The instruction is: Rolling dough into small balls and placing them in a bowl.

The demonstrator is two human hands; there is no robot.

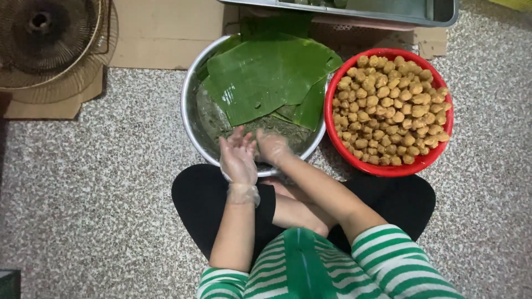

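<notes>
Hovering over metal bowl, 6 o'clock rim: left hand, right hand, gloved, fingers loosely together; leaves inside; red bowl at 3 o'clock.

One head camera looks steeply down, fairly near, probably floor-level work.

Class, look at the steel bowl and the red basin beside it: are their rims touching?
Touching. The head view shows the steel bowl rim meeting the red basin rim with no floor between them.
</notes>
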